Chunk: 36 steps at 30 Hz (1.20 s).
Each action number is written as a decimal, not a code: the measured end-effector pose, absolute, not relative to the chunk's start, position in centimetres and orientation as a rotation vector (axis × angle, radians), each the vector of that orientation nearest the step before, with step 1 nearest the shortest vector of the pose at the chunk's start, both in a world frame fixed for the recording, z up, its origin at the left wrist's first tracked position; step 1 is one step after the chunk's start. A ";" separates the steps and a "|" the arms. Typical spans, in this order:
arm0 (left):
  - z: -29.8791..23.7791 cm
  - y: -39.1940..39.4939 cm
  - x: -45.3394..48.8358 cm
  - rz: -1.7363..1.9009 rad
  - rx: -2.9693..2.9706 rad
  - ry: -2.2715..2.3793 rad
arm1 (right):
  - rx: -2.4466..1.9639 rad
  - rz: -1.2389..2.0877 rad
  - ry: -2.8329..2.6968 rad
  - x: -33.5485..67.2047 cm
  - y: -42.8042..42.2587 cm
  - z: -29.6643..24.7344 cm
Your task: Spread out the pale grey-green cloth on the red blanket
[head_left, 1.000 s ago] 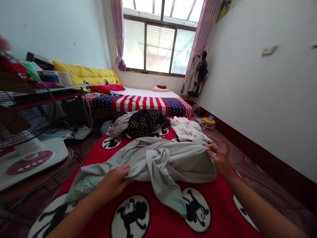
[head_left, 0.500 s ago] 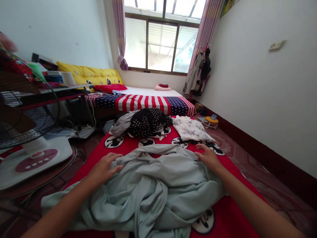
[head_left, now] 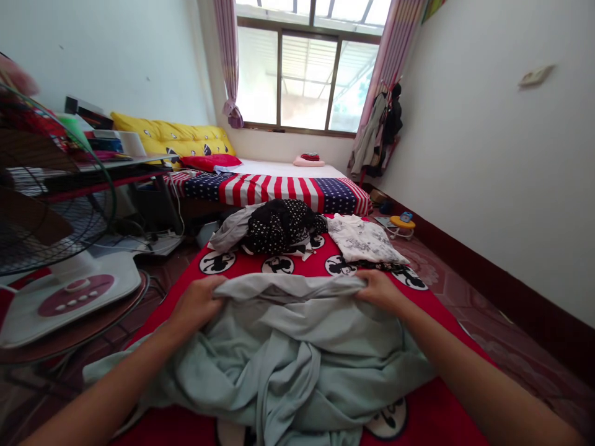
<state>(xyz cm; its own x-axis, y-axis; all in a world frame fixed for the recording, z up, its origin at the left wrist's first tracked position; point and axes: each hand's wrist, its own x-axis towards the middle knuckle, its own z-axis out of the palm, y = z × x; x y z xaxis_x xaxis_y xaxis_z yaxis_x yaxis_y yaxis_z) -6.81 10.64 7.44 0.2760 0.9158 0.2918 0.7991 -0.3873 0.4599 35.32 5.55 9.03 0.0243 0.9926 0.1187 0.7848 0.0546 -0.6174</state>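
Observation:
A crumpled pale grey-green garment [head_left: 288, 353] lies spread over a red blanket [head_left: 242, 266] printed with black-and-white monkey circles. My left hand [head_left: 198, 303] grips the garment's far edge on the left. My right hand [head_left: 379, 291] grips the same edge on the right. Both forearms reach over the cloth from the near side. Beyond the garment lie a black dotted piece of clothing [head_left: 279, 226], a grey one [head_left: 232, 229] and a white patterned one [head_left: 362, 240].
A standing fan [head_left: 51, 204] with a white base sits close at the left, beside a cluttered table [head_left: 106, 164]. A flag-patterned mattress [head_left: 279, 189] lies under the window. Clothes hang [head_left: 379, 133] at the far right wall; a small yellow item [head_left: 402, 223] sits on the tiled floor.
The garment was pulled toward me and dropped flat. My hands lay open on it half a second ago; now both have closed on its far edge.

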 end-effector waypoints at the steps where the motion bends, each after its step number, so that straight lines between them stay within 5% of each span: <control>1: 8.4 11.2 -6.8 0.944 2.310 1.631 | -1.767 0.350 -1.709 35.8 6.1 9.9; 6: 9.5 14.6 -4.9 1.331 2.232 1.835 | -1.688 -0.162 -1.373 37.1 9.1 10.3; 13: 4.3 11.1 -5.9 0.977 2.493 1.498 | -1.722 0.051 -1.669 37.8 3.7 4.6; 22: 3.9 5.4 -7.8 0.443 2.491 1.351 | -1.498 0.672 -2.165 26.7 -6.1 5.2; 32: 6.6 0.7 -7.9 -0.052 2.502 1.124 | -1.357 0.638 -2.421 21.7 -8.7 5.2; 36: 7.0 -1.4 -9.5 -0.185 2.373 1.077 | -1.394 1.255 -2.010 24.5 -9.3 9.3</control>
<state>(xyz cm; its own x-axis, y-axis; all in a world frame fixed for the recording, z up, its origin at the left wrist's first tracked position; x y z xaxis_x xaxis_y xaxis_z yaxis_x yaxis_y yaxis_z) -9.50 -1.40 7.05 0.6742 0.6618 -0.3278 0.7332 -0.5465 0.4046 24.55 -9.32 9.26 -0.4292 0.8880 -0.1654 0.5387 0.1046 -0.8360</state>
